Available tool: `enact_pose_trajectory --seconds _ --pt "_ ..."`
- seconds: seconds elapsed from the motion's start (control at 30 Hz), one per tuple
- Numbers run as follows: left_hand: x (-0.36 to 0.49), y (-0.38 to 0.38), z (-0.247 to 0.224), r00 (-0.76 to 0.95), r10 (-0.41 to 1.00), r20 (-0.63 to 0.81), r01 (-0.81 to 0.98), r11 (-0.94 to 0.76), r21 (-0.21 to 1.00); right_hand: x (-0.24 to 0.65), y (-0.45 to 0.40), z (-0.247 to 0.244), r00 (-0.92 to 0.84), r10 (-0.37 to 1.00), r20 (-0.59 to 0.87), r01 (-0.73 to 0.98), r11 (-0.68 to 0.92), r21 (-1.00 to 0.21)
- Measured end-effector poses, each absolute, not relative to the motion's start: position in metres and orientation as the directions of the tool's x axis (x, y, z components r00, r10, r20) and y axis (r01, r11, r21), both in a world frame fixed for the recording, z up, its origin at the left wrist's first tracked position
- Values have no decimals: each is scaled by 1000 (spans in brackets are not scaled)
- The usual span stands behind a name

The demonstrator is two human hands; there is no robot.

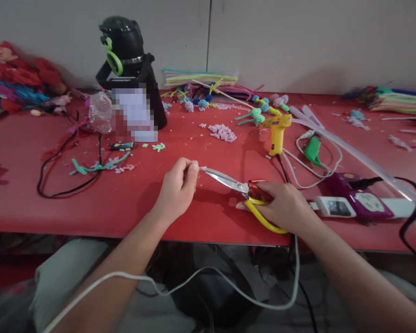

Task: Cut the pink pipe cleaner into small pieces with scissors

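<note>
My left hand (178, 187) is closed in a pinch over the red table, thumb against forefinger. A short, pale bit of pipe cleaner (203, 168) pokes out from those fingertips; most of it is hidden. Its end meets the blade tips of the scissors (225, 179), which have one red and one yellow handle. My right hand (282, 206) is wrapped around these handles, and the blades look nearly closed, pointing left. Beyond the scissors lies a heap of cut lilac pieces (222, 132). Light green cut bits (158, 147) lie farther left, near a teal pipe cleaner (100, 165).
A yellow glue gun (278, 134) with a long clear glue stick stands behind my right hand. A purple power adapter (362, 196) and cords lie right. At the back are a black flask (125, 55) and pipe cleaner bundles (201, 79). A white cable (208, 269) hangs across my lap.
</note>
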State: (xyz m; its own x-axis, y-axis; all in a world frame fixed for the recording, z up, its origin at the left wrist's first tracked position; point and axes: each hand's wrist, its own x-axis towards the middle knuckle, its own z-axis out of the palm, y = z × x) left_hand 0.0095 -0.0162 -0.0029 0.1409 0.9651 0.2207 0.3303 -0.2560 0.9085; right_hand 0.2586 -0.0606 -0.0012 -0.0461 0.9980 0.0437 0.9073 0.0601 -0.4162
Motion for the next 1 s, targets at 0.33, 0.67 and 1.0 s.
enact_pose_trajectory --seconds 0.33,0.67,1.0 --pt "9 -16 -3 143 968 207 292 -241 925 258 -60 -2 -30 999 11 907 32 -420" --pt "10 -17 -2 148 966 210 319 -248 915 258 -59 -1 -34 999 26 905 42 -422" --pt "9 -16 -4 136 964 227 402 -263 877 259 -61 -1 -45 999 24 887 51 -459"
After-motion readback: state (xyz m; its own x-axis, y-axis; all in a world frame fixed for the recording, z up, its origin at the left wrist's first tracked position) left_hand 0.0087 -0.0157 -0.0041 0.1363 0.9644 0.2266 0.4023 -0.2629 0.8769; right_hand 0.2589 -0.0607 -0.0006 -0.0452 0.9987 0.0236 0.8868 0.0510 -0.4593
